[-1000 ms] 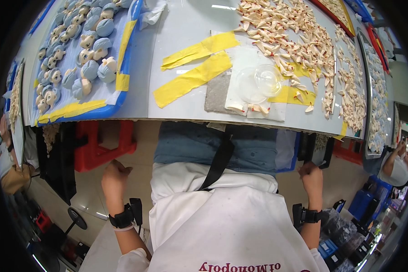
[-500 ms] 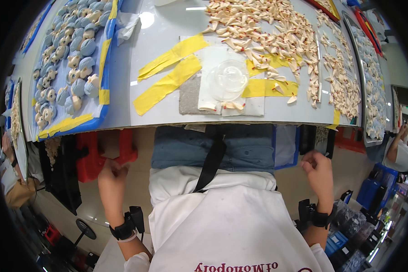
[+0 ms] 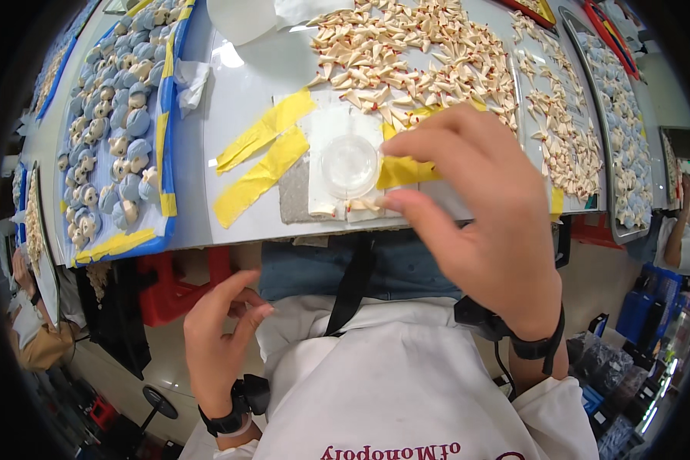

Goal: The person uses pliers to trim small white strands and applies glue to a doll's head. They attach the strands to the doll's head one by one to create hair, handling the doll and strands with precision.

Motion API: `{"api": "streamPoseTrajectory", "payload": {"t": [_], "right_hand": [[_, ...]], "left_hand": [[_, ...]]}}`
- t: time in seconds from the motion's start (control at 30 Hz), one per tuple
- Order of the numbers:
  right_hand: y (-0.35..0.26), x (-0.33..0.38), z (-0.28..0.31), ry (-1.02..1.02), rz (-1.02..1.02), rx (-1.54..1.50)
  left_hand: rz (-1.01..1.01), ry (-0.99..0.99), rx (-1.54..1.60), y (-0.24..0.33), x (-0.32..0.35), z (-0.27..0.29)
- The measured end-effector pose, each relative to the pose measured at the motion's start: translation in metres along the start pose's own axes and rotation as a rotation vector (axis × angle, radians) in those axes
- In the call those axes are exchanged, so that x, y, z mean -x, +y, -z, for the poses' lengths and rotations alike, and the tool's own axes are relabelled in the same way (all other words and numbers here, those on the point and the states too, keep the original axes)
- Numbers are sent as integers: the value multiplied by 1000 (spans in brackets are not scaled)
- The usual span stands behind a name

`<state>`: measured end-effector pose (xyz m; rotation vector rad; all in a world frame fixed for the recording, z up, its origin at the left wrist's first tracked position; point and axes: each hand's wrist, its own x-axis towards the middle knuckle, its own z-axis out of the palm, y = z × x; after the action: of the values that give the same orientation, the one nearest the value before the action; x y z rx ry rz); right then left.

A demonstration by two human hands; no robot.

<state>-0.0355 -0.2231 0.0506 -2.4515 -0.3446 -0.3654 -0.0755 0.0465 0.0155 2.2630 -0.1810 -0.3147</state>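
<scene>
Clear plastic dish (image 3: 349, 162) sits frame-centre on the table (image 3: 241, 92); right hand (image 3: 475, 222) hovers spread beside it, left hand (image 3: 218, 337) loosely curled, empty.

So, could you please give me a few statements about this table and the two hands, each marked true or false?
1. The right hand is raised over the table edge near the small clear round dish. True.
2. The left hand grips the dish. False: it is empty, below the table edge.
3. Yellow tape strips lie left of the dish. True.
4. The blue tray on the left holds the cream cone-shaped pieces. False: it holds blue-grey and cream figures; the cone pieces lie loose beyond the dish.
5. Both wrists are bare. False: each wears a black band.
</scene>
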Motion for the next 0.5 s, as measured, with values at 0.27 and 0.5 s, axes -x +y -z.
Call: {"api": "streamPoseTrajectory", "payload": {"t": [0.27,0.5], "right_hand": [[-6,-9,-4,-68,7,118],[-6,-12,-1,-120,-42,139]], "left_hand": [[-28,-6,-21,4,-11,-1],[-81,-70,50,12,-20,1]]}}
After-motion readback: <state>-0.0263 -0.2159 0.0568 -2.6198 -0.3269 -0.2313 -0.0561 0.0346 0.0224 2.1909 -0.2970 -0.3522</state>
